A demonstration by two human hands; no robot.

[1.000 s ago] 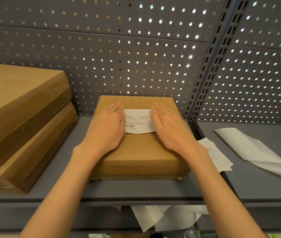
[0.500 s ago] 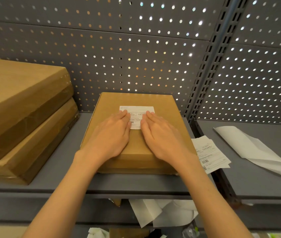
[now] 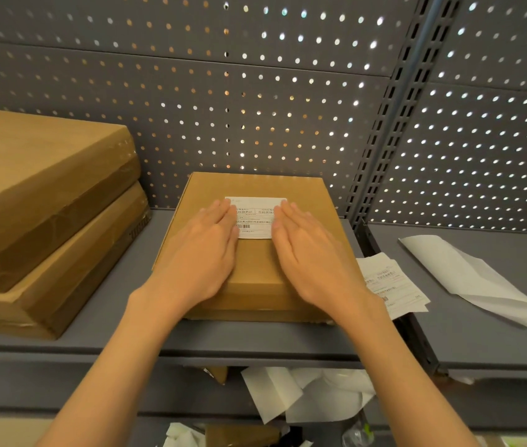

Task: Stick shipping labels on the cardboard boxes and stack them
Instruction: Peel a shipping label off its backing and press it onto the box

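Both hands flat, palms down, on top of the cardboard box (image 3: pixel 255 253), forearms coming in from the near edge of the shelf (image 3: pixel 255 343). Left hand (image 3: pixel 204 253) has straight fingers laid together, tips overlapping the left edge of the shipping label (image 3: pixel 255 217); right hand (image 3: pixel 307 256) mirrors it, straight fingers covering the label's right edge. Neither hand grips anything, just pressing. Label sits on the box top, toward the far half, long axis running left-right, parallel to the box's far edge; barcode at its lower left, print facing up. Box lies flat in the middle of the shelf, far side close to the perforated back panel (image 3: pixel 223 108), near side just short of the shelf's front edge. Left end of the shelf: two larger flat cardboard boxes (image 3: pixel 39 221) stacked, upper one skewed on the lower. Just right of the box, at the upright post (image 3: pixel 394 124), loose printed labels (image 3: pixel 391 285) straddle the gap to the neighbouring shelf (image 3: pixel 481 350), where a white backing sheet (image 3: pixel 468 279) lies. Crumpled white paper (image 3: pixel 313 395) on the level below.
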